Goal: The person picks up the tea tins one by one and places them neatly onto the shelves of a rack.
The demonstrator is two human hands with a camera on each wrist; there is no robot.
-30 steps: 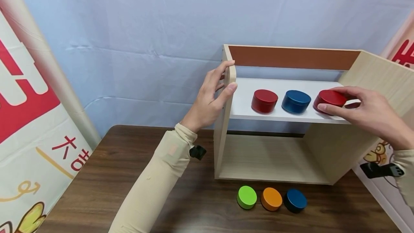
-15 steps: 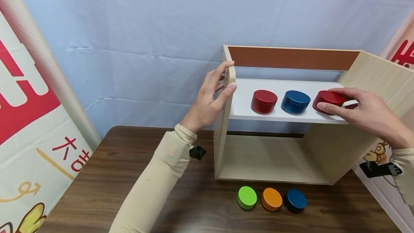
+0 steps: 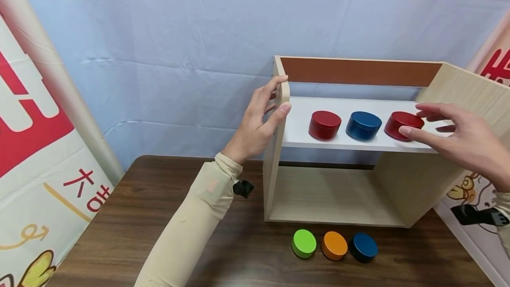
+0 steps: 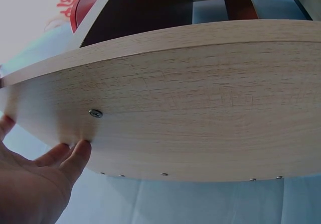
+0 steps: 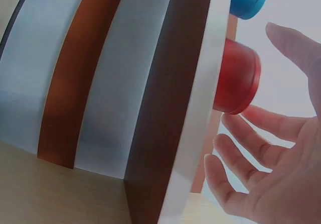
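My left hand holds the front edge of the wooden shelf unit's left side panel, thumb on the edge and fingers on the outer face. The left wrist view shows those fingertips pressed against the panel. My right hand hovers with spread fingers beside the right-hand red puck, which stands on the white shelf board. In the right wrist view that red puck sits apart from the straight fingers. A second red puck and a blue puck stand left of it.
On the dark wooden table, in front of the unit, lie a green puck, an orange puck and a blue puck. The unit's lower compartment holds nothing. Banners flank the table on both sides, with a blue cloth backdrop behind.
My right hand has let go of the right red puck, spread its fingers and drawn back a little to the right. The left hand has not moved.
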